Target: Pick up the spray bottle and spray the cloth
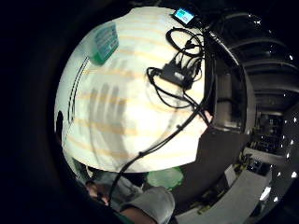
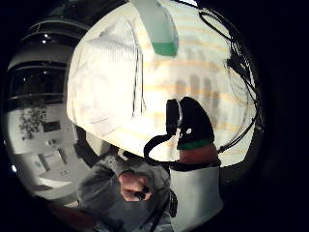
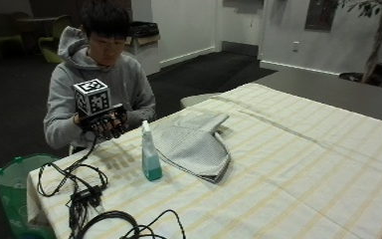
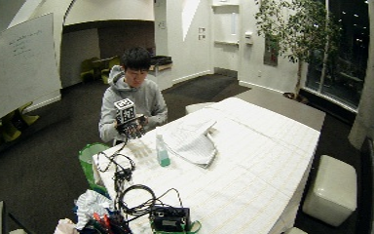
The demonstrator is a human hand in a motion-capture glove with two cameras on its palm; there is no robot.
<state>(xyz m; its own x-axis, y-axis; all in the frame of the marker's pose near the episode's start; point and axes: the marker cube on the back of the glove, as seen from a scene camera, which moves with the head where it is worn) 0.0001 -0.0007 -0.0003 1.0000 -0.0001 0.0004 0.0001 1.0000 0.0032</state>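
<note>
**Standing bottle, gloved hand raised beside it**

Looking at the outside view first, I see the spray bottle (image 3: 150, 154) upright on the striped tablecloth (image 3: 297, 164), near the table edge where the person sits. It is clear, with blue-green liquid in its lower part and a white spray head on top. Nothing touches it. Just beside it, on the side away from the cables, lies the cloth (image 3: 194, 144), a grey folded piece spread flat, its near edge close to the bottle's base but apart from it as far as I can tell.

My gloved right hand (image 3: 103, 123) hangs in the air above the table edge, in front of the person's chest, on the cable side of the bottle and higher than its spray head. It holds nothing. The fingers (image 3: 111, 130) point downward and look relaxed and slightly spread; their shadow on the tablecloth shows separate fingers. The thumb-side palm view shows the bottle (image 2: 159, 29) lying across from the palm, with the cloth (image 2: 104, 77) next to it, both well clear of the thumb (image 2: 193, 123).

The bare hand (image 2: 133, 186) sits curled below table level, by the person's lap.

A tangle of black cables (image 3: 78, 191) lies on the corner of the table, and a green bin (image 3: 15, 184) stands on the floor beside that corner.
</note>
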